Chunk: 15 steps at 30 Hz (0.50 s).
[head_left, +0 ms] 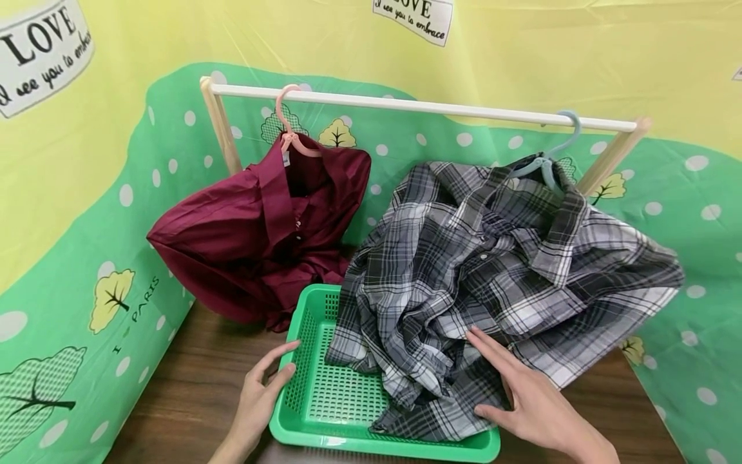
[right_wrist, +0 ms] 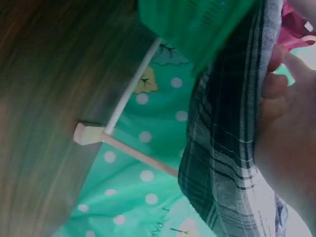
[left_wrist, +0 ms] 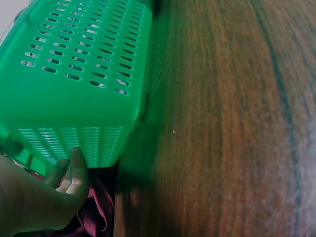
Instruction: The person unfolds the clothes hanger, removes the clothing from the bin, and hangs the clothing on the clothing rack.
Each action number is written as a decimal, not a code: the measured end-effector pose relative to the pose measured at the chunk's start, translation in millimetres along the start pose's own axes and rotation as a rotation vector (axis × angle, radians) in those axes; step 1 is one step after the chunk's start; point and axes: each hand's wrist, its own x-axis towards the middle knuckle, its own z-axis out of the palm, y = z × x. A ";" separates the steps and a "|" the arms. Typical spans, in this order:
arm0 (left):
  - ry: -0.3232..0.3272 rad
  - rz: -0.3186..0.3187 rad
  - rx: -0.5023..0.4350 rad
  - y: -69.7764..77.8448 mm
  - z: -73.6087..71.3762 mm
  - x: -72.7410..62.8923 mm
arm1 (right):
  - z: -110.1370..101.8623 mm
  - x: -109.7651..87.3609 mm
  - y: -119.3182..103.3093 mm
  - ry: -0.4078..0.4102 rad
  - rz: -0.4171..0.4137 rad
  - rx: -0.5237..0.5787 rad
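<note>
A plaid shirt [head_left: 440, 258] in black, grey and white hangs from a blue hanger [head_left: 570, 132], its lower part heaped into a green plastic basket [head_left: 284, 412]. My right hand [head_left: 536, 403] lies over the shirt's lower right side, fingers extended against the cloth; the right wrist view shows its fingertips at the plaid fabric [right_wrist: 227, 133]. At the basket's left end is my left hand [head_left: 257, 393], with thumb and forefinger apart near the rim. Its fingers [left_wrist: 78, 170] reach up to the slotted end wall in the left wrist view.
A maroon shirt [head_left: 249, 225] hangs on a pink hanger [head_left: 290, 138] at the left. Both hangers hook over a white rail [head_left: 406, 104] with wooden legs [head_left: 223, 129]. Behind stands a green and yellow printed backdrop [head_left: 162, 103]; beneath is a dark wooden table [head_left: 191, 380].
</note>
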 end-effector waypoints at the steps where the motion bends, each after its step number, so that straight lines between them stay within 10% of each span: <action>1: 0.000 0.002 -0.002 -0.3 0.0 0.1 | 1.4 0.3 3.1 -0.014 0.007 0.026; 15: 0.027 0.016 0.050 -0.6 0.4 0.8 | 19.2 12.0 20.1 0.104 0.035 0.188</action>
